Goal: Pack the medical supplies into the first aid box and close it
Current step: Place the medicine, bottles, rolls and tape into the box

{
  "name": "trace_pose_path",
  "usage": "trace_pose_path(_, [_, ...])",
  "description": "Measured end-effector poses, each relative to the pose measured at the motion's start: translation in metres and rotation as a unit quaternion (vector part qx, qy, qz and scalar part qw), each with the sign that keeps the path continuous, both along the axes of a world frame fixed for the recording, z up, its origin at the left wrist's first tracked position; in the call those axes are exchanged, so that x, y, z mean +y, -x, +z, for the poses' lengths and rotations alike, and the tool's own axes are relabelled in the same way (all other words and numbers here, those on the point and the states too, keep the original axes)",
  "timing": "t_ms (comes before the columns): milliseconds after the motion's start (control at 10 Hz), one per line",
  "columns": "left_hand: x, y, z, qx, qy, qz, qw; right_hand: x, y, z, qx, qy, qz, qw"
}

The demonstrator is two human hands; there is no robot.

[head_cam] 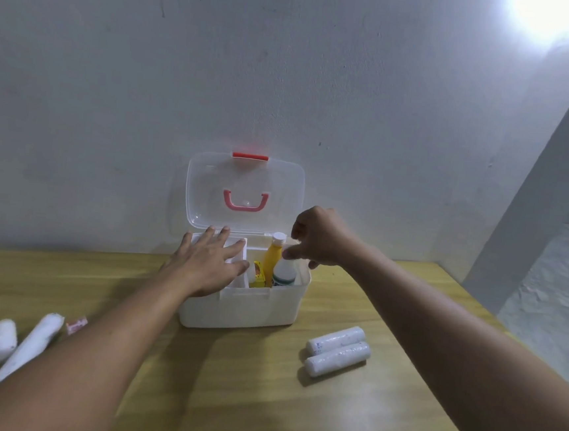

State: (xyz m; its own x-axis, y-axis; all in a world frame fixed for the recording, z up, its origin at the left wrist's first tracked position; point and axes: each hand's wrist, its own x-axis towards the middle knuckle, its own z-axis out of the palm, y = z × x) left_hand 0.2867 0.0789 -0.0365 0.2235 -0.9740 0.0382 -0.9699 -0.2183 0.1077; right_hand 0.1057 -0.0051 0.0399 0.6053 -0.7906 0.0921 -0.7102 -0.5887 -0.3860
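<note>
The white first aid box point(240, 309) stands open at the table's back, its clear lid point(245, 181) with pink handle raised against the wall. Inside stand a yellow bottle point(272, 257), a white bottle point(285, 273) and a small yellow packet point(257, 276). My left hand point(208, 265) lies flat, fingers spread, on the white inner tray point(237, 245) at the box's left. My right hand point(319, 239) hovers over the box's right side, its fingers touching the white bottle's top. Two wrapped white rolls point(338, 350) lie right of the box. Two white bandage rolls point(2, 340) lie at the left.
A small pink packet point(76, 324) lies beside the long white roll point(29, 347) on the wooden table point(246, 394). The wall runs close behind the box. The table's right edge drops off to a pale floor point(551, 300).
</note>
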Motion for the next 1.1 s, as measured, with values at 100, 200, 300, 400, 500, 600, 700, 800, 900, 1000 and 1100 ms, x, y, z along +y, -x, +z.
trace_pose_path(100, [-0.001,-0.001,0.000,0.001,-0.007,-0.002,1.000,0.007,0.027,0.009,-0.007,0.043,-0.003,0.999])
trace_pose_path(200, [-0.001,-0.001,0.000,-0.004,-0.013,0.000,1.000,0.017,0.052,-0.006,0.109,-0.012,0.041,0.993])
trace_pose_path(300, [-0.002,-0.001,0.000,-0.009,-0.015,0.000,1.000,0.026,0.063,-0.037,0.238,-0.084,0.110,0.961])
trace_pose_path(400, [-0.002,0.000,0.000,-0.019,-0.018,0.000,1.000,0.033,0.069,-0.053,0.278,-0.075,0.161,0.944])
trace_pose_path(500, [-0.001,0.000,0.000,-0.022,-0.019,-0.002,1.000,0.041,0.072,-0.059,0.289,-0.027,0.195,0.937])
trace_pose_path(600, [-0.001,0.000,0.001,-0.022,-0.020,-0.002,1.000,0.043,0.073,-0.064,0.288,-0.004,0.221,0.932])
trace_pose_path(700, [-0.002,-0.001,0.000,-0.023,-0.022,-0.002,0.999,0.043,0.073,-0.062,0.301,0.015,0.243,0.922])
trace_pose_path(800, [-0.003,-0.001,0.000,-0.022,-0.019,-0.003,1.000,0.044,0.075,-0.059,0.293,0.024,0.236,0.926])
trace_pose_path(900, [-0.003,-0.001,-0.001,-0.020,-0.018,-0.003,1.000,0.044,0.076,-0.054,0.282,0.018,0.217,0.934])
trace_pose_path(1000, [-0.002,-0.002,-0.001,-0.018,-0.017,-0.002,1.000,0.041,0.076,-0.031,0.230,0.009,0.182,0.956])
trace_pose_path(1100, [-0.002,-0.002,-0.001,-0.015,-0.017,-0.003,1.000,0.035,0.076,0.005,0.086,-0.030,0.133,0.987])
